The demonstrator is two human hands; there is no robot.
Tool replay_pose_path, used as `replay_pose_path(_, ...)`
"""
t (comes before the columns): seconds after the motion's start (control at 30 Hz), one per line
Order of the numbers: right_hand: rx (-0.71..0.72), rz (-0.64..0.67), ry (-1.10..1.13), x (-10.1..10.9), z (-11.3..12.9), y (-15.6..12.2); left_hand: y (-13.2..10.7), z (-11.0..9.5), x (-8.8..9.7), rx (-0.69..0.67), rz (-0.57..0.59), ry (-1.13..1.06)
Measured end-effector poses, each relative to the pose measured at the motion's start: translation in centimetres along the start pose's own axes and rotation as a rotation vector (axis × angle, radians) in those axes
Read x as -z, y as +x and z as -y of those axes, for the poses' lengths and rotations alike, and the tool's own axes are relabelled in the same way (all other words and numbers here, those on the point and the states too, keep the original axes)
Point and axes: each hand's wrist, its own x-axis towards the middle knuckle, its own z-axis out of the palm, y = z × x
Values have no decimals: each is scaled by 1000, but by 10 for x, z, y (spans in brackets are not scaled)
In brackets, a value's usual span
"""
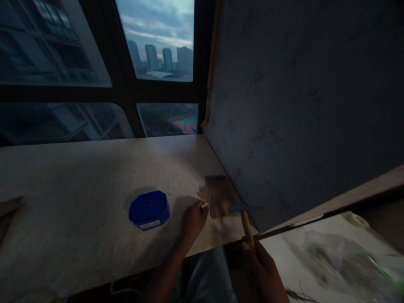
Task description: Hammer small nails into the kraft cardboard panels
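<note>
My right hand [263,265] is wrapped round the wooden handle of a hammer [246,223], whose narrow, pointed metal head is raised at the table's right edge. My left hand [194,221] is closed in a pinch on a small whitish piece [205,205], too small to make out clearly. Just beyond the fingertips lies a flat brown paper or cardboard piece [222,195] with dark lettering along its top. Some pale brown scraps [203,193] stick out at its left side. A blue plastic basket [150,210] with a white label stands left of my left hand.
The pale tabletop [94,181] runs along a window [158,42]. A flower-patterned wall [284,105] bounds it on the right. A clear plastic bag [341,256] lies on a white surface at lower right. A dark pointed object [9,208] sits at the far left.
</note>
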Motion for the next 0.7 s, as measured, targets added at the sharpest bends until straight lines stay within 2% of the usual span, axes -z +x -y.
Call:
replay_pose_path(0.17, -12, -10, 10, -6, 5, 1, 50, -2, -5, -151, -208, 37)
replay_pose_path(0.37, 12, 23, -123, -5, 19, 17, 110, -6, -17, -166, -289, 68)
replay_pose_path(0.5, 62, 31, -213, -5, 26, 37, 127, 3, -25, -162, -280, 72)
replay_pose_path(0.7, 137, 38, -263, -16, 31, 62, 137, 13, -30, -216, -244, 51)
